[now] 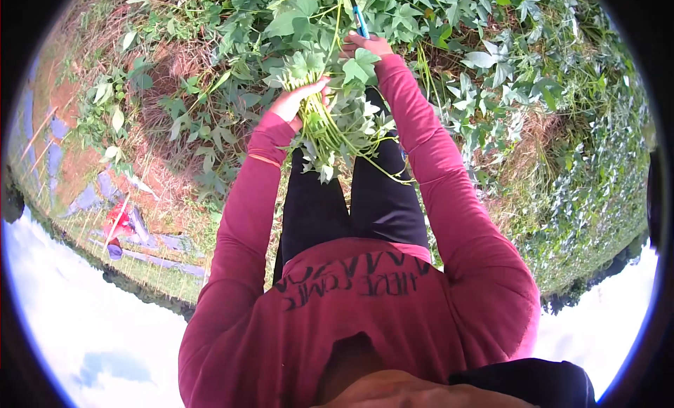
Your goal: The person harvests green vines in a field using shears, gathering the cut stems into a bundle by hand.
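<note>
A bundle of leafy vines (320, 125) is gripped in the left hand (295, 103) just before 12 o'clock; a blue tool (361, 22), held in the right hand (370, 46) just past 12, is best kept angled away from the bundle.

Reference: stem bundle (317, 117). Far side: dense foliage (291, 22) obstructs entry. Far right: right hand (368, 47) and blue tool (360, 21) occupy the approach. Near side: trousered legs (316, 208) block. Left side, beyond left hand (290, 103): clearance over dry grass (158, 145).
</note>
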Tool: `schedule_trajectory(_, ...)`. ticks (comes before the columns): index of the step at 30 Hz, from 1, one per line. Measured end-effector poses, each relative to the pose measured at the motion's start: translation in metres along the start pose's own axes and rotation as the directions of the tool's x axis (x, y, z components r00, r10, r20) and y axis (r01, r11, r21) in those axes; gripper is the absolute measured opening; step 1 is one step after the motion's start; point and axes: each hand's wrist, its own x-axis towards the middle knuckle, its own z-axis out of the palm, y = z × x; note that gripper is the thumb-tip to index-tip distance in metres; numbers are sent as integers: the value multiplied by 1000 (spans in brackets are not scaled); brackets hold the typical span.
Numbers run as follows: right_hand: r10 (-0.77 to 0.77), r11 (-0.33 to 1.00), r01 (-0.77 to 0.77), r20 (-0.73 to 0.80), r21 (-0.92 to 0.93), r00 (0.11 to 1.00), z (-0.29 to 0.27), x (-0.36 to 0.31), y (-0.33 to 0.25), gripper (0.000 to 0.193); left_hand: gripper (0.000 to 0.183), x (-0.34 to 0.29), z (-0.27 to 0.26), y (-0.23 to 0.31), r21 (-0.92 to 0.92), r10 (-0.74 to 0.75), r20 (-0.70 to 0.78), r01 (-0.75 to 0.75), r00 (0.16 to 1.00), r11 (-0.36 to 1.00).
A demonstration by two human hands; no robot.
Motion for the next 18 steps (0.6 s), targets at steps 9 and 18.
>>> schedule_trajectory(9, -753, 626, 400, -386, -670, 532, 1, -118, -15, 27, 26, -14, -57, -3, -45, 183, -111, -189, 977, 981)
schedule_trajectory(18, -618, -2, 601, 473, -800, 628, 165, -152, 80, 63, 27, -72, -92, 20, -20, 541, -177, -553, 822, 833)
